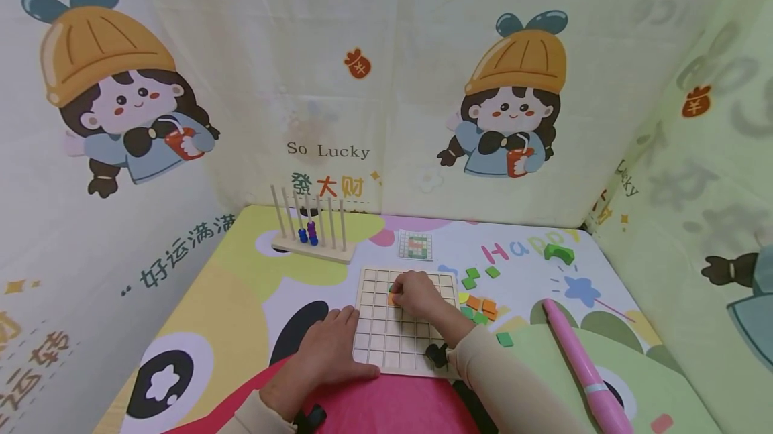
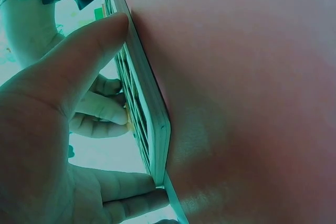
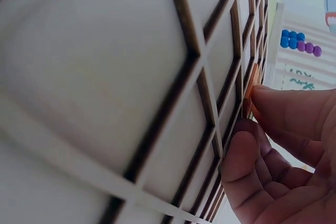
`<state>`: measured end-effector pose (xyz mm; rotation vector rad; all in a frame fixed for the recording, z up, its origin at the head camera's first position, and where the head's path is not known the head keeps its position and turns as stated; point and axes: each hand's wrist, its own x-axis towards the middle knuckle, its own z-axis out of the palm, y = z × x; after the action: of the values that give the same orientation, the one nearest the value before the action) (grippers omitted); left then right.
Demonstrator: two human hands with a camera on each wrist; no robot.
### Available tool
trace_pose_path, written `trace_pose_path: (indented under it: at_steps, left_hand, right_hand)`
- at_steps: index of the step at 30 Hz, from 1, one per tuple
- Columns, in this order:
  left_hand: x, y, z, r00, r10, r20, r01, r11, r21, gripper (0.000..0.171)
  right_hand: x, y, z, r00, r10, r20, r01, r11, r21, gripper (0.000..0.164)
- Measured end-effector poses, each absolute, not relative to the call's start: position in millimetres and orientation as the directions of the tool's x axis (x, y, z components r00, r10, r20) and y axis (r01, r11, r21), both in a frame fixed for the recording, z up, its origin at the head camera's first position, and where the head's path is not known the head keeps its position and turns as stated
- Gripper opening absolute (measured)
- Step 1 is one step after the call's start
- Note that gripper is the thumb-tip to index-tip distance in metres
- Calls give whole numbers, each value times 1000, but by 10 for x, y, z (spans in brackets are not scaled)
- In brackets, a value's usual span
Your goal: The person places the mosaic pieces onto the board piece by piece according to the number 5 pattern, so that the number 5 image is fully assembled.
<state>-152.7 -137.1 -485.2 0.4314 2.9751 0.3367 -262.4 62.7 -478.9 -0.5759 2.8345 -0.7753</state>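
Observation:
A square wooden grid board (image 1: 377, 340) lies in front of me. My left hand (image 1: 332, 347) spans its near left corner, thumb along the front edge and straight fingers against the left side. Over the upper middle of the grid, my right hand (image 1: 417, 294) bends down with curled fingers. Its thumb and fingers pinch an orange tile (image 3: 253, 83) at the grid cells. A bit of green tile (image 1: 391, 290) shows beside the orange one in the head view, partly hidden by the fingers.
Loose green tiles (image 1: 473, 274) and orange tiles (image 1: 489, 306) lie right of the board. Behind it is a pattern card (image 1: 415, 245). A peg stand (image 1: 314, 250) with beads stands back left. Farther right lie a pink marker-like stick (image 1: 582, 367) and a green arch block (image 1: 559, 254).

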Motion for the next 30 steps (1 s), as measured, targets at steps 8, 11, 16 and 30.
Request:
trace_pose_path:
  at_steps: [8, 11, 16, 30]
  left_hand:
    - [-1522, -1363, -4864, -953, 292, -87, 264, 935, 238, 116]
    - [-1523, -1361, -4870, -953, 289, -92, 260, 934, 243, 117]
    - [-1523, -1360, -4873, -953, 286, -100, 255, 935, 245, 117]
    - [-1516, -1359, -4872, -955, 286, -73, 259, 931, 258, 115]
  right_hand:
    - [-2573, 689, -4797, -907, -422, -3, -360, 777, -517, 7]
    - [-2543, 771, -4775, -906, -424, 3, -359, 763, -539, 15]
    - [-2508, 986, -4755, -923, -385, 7, -327, 775, -541, 19]
    - [-2447, 1764, -4744, -966, -258, -25, -203, 811, -549, 25]
